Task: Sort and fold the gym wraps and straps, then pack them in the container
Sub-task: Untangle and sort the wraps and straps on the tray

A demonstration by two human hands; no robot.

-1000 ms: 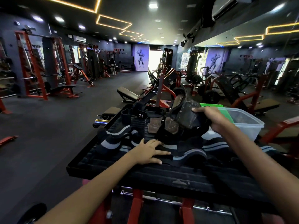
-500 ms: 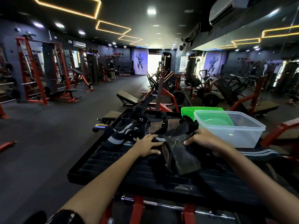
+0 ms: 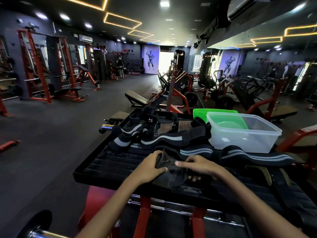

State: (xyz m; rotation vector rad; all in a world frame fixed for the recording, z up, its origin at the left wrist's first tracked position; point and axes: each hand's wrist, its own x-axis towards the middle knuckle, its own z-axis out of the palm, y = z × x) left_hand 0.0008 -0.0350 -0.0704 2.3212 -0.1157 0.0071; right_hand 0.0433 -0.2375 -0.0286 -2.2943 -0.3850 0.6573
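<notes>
strap (image 3: 169, 176) gripped by both hands on platform (image 3: 109, 166)

A dark, worn strap pad (image 3: 169, 176) lies flat at the near edge of the table (image 3: 109, 167), black wraps with grey stripes (image 3: 163, 140) heaped behind it, beside the clear, empty, lidless container (image 3: 243, 140) at the table's far right.
</notes>
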